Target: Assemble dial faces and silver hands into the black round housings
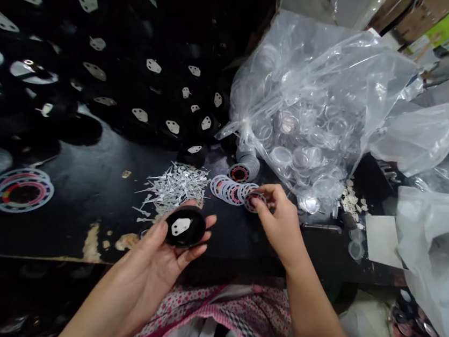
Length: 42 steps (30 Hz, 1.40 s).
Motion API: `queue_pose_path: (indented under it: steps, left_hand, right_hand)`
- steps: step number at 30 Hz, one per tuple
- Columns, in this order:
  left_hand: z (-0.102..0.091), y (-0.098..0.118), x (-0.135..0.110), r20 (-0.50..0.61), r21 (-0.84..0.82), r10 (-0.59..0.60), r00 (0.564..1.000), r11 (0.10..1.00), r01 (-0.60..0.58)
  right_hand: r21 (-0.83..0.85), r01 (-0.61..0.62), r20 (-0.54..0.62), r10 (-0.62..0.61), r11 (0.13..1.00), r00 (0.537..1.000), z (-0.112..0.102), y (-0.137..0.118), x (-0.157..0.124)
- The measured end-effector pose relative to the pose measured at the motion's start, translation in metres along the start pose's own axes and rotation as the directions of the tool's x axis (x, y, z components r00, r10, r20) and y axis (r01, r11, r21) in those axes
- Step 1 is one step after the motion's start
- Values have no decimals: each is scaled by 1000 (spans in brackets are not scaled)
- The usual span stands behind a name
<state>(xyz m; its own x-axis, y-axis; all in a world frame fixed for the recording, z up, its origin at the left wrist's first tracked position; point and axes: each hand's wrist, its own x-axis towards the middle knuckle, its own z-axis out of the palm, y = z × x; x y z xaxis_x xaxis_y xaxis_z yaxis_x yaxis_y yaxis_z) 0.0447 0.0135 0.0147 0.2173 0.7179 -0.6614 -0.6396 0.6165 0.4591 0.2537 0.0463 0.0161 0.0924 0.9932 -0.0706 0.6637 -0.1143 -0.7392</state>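
My left hand (pixel 175 244) is wrapped round a round black case (pixel 197 227) with a white plate bearing small holes at its centre. It is held above the table's front edge. To the right, my right hand (pixel 274 212) pinches a printed dial disc (pixel 253 202) at the right end of a fanned row of dial discs (pixel 228 189). Behind that row stands a stack of similar discs (pixel 240 173). A heap of small white pointers (pixel 180 182) lies just beyond my left hand.
A clear plastic bag (pixel 307 118) full of transparent round covers fills the back right. Many black cases with white plates (pixel 153 66) are piled at the back left. More dial discs (pixel 23 191) lie at the far left. A white card (pixel 384 241) lies on the right.
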Motion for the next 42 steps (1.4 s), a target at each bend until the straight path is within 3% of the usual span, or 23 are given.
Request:
queue_pose_path:
  steps: [4, 7, 9, 11, 14, 17, 25, 32, 36, 39, 42]
  left_hand:
    - [7, 3, 3, -10, -67, 65, 998, 996, -66]
    - [8, 5, 6, -58, -54, 225, 973, 972, -228]
    - [7, 4, 6, -61, -15, 255, 965, 966, -256]
    - [5, 2, 6, -36, 26, 227, 973, 974, -226]
    - [6, -5, 5, 16, 67, 181, 983, 981, -181]
    - [6, -12, 3, 32, 98, 169, 985, 980, -171]
    - [-11, -13, 4, 129, 435, 227, 965, 862, -261]
    - [-14, -21, 5, 122, 374, 171, 978, 904, -205]
    - [-17, -20, 0, 103, 435, 189, 977, 874, -215]
    - [-28, -14, -9, 56, 502, 230, 972, 835, -227]
    - [-44, -5, -18, -86, 486, 277, 957, 850, -203]
  right_hand:
    - [296, 67, 213, -135, 953, 968, 12, -22, -14]
    - [411, -23, 197, -64, 912, 978, 17, -29, -15]
    - [447, -71, 186, -15, 892, 982, 16, -30, -13]
    - [432, -44, 150, -23, 901, 988, 13, -33, -13]
    - [350, 97, 70, -130, 932, 989, 10, -43, -15]
    - [287, 174, 78, -204, 942, 976, 14, -52, -18]
    - [277, 32, 166, -81, 960, 983, 19, -52, -18]
    - [263, -51, 292, -30, 963, 956, 22, -46, -25]
    - [286, -84, 336, -18, 955, 942, 24, -43, -32]
    - [237, 14, 413, -114, 971, 904, 23, -48, -29]
    - [26, 266, 438, -251, 963, 863, 32, -58, -16]
